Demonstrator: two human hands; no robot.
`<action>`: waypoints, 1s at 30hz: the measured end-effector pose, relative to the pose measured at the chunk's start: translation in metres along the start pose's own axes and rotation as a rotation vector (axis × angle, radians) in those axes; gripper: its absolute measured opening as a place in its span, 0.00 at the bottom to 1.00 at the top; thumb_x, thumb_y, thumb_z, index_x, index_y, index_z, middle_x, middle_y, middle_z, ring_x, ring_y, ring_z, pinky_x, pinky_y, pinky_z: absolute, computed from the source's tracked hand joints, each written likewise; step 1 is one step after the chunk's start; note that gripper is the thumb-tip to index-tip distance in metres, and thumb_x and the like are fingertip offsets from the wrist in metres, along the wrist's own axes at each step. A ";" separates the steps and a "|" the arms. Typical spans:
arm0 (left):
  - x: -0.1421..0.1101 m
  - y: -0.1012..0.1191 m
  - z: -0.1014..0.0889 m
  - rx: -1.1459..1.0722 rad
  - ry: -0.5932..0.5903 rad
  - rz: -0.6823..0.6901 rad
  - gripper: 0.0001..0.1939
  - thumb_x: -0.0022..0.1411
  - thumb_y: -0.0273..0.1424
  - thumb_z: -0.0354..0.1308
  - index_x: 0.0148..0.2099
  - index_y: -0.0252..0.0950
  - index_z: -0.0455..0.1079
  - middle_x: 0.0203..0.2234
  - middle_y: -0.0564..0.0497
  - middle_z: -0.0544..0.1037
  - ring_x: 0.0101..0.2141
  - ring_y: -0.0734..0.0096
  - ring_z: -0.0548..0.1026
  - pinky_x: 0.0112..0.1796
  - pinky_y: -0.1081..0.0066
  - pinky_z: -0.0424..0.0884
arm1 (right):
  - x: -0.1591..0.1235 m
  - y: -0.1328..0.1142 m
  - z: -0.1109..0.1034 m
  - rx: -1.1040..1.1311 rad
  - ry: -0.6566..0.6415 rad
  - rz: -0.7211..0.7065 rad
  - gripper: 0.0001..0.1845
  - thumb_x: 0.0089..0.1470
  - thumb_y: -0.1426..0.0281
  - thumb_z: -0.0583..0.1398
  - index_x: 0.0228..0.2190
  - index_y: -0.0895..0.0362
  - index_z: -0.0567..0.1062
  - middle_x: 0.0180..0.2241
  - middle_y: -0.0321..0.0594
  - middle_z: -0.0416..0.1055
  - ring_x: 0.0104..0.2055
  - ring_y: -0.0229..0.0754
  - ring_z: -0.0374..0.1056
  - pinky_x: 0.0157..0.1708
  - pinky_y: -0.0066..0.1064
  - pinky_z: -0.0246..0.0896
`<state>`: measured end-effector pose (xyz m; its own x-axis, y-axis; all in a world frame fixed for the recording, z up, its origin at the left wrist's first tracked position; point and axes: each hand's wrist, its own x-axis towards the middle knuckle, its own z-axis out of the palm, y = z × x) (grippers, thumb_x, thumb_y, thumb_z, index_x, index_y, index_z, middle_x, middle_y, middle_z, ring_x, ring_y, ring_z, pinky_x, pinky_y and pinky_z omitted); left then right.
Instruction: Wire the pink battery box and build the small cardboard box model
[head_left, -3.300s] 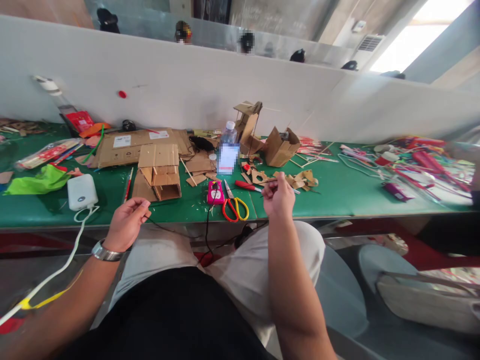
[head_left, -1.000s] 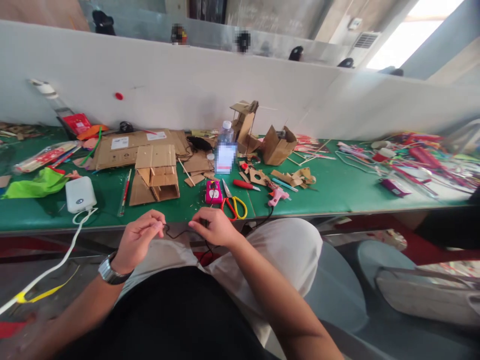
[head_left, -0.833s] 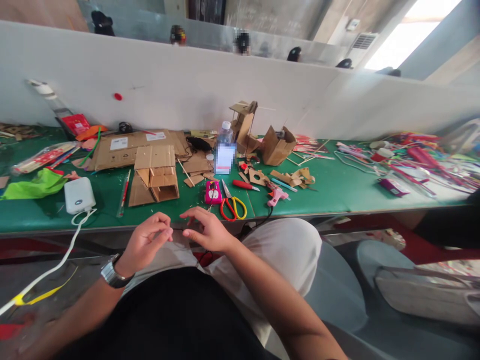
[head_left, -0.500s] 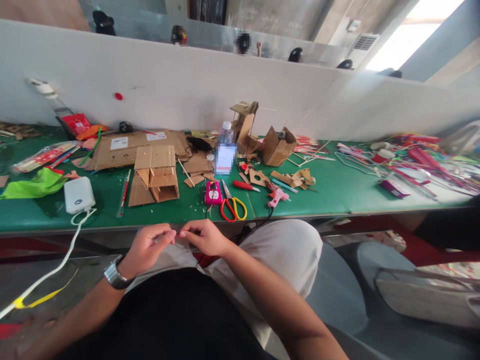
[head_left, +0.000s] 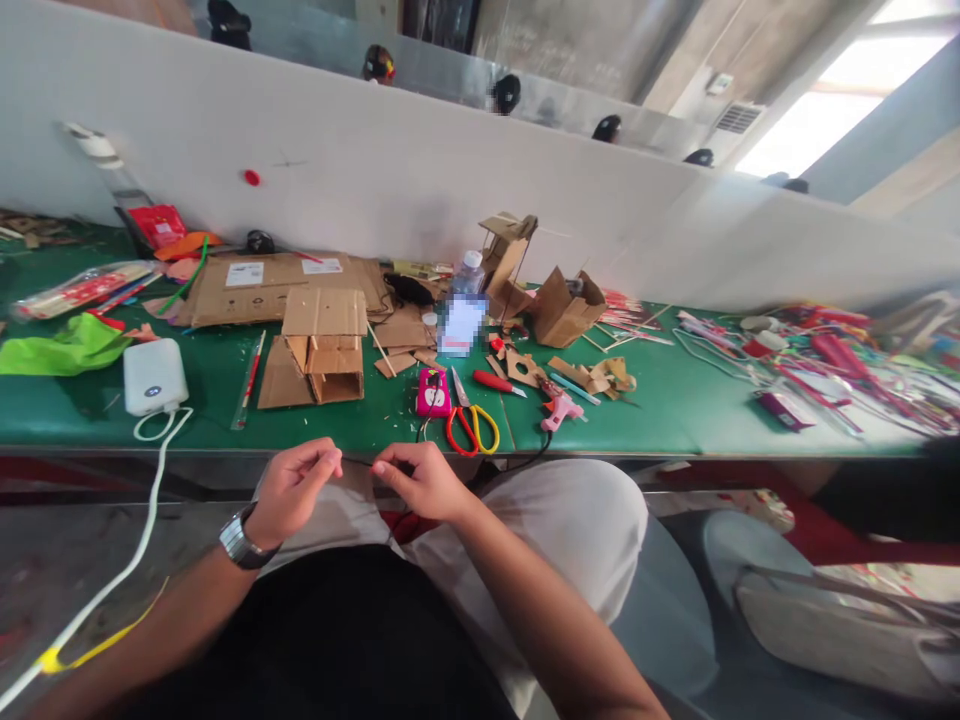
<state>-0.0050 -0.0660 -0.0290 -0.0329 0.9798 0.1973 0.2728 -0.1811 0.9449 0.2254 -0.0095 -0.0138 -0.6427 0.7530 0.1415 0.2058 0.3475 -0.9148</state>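
Observation:
My left hand (head_left: 294,492), with a metal-banded watch (head_left: 244,540) on its wrist, is above my lap just before the table edge. Its thumb and fingers are pinched together. Level with it, a short gap away, my right hand (head_left: 421,482) is also closed, thumb pressed on the curled forefinger. Whatever they pinch is too small to make out; a faint dark line shows between the fingertips. Nearest to my right hand on the table are red-and-yellow-handled scissors (head_left: 474,428) and a pink box-shaped device (head_left: 433,393) with a cord.
On the green table (head_left: 397,420) stand a cardboard structure (head_left: 326,345), a white power bank (head_left: 154,377) with a cable, a phone (head_left: 461,325) and a bottle (head_left: 471,272). To the right lie a red-handled knife (head_left: 499,382), a pink glue gun (head_left: 559,410) and cardboard scraps (head_left: 600,375).
My hands have moved apart from nearly touching fingertips, leaving a wider gap. The camera view has tilted slightly; the things on the table keep their places.

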 end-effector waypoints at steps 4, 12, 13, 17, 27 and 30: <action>-0.006 -0.002 0.011 -0.018 -0.067 0.015 0.24 0.74 0.45 0.53 0.28 0.36 0.71 0.22 0.53 0.70 0.26 0.72 0.66 0.29 0.71 0.62 | 0.001 0.001 0.005 -0.020 -0.024 -0.045 0.23 0.69 0.53 0.59 0.35 0.59 0.81 0.30 0.39 0.77 0.32 0.38 0.69 0.34 0.27 0.62; -0.010 -0.001 0.017 0.031 -0.125 0.104 0.25 0.75 0.42 0.51 0.26 0.37 0.69 0.21 0.52 0.71 0.25 0.71 0.66 0.30 0.70 0.62 | 0.016 -0.020 -0.042 -0.268 0.086 -0.213 0.15 0.72 0.61 0.57 0.41 0.56 0.81 0.40 0.47 0.80 0.44 0.45 0.76 0.47 0.35 0.70; -0.008 -0.001 0.014 0.035 -0.112 0.112 0.24 0.75 0.42 0.51 0.26 0.37 0.69 0.21 0.52 0.71 0.24 0.71 0.66 0.29 0.70 0.62 | 0.024 -0.025 -0.058 -0.384 0.134 -0.194 0.16 0.73 0.63 0.55 0.42 0.57 0.81 0.42 0.48 0.81 0.47 0.45 0.76 0.50 0.35 0.70; 0.000 0.000 0.010 0.045 -0.092 0.169 0.23 0.75 0.38 0.51 0.26 0.37 0.69 0.21 0.52 0.71 0.24 0.72 0.67 0.29 0.70 0.62 | 0.072 -0.033 -0.118 -0.832 0.115 0.091 0.19 0.73 0.72 0.51 0.53 0.58 0.79 0.53 0.48 0.80 0.56 0.44 0.75 0.57 0.35 0.68; 0.040 0.002 0.028 0.114 -0.340 0.458 0.21 0.75 0.36 0.50 0.28 0.39 0.70 0.23 0.49 0.76 0.27 0.67 0.69 0.35 0.63 0.63 | 0.184 0.023 -0.125 -1.154 -0.357 0.408 0.18 0.68 0.61 0.64 0.54 0.58 0.76 0.55 0.46 0.75 0.53 0.48 0.75 0.53 0.47 0.75; 0.052 -0.006 0.022 0.146 -0.335 0.469 0.19 0.75 0.35 0.50 0.29 0.39 0.70 0.22 0.49 0.76 0.27 0.67 0.69 0.34 0.62 0.63 | 0.200 0.029 -0.123 -1.167 -0.436 0.401 0.19 0.68 0.61 0.64 0.54 0.58 0.76 0.55 0.47 0.75 0.53 0.48 0.75 0.53 0.47 0.75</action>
<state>0.0134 -0.0124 -0.0298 0.4218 0.7759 0.4691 0.3156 -0.6106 0.7263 0.1938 0.2197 0.0345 -0.5267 0.7516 -0.3971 0.8106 0.5848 0.0317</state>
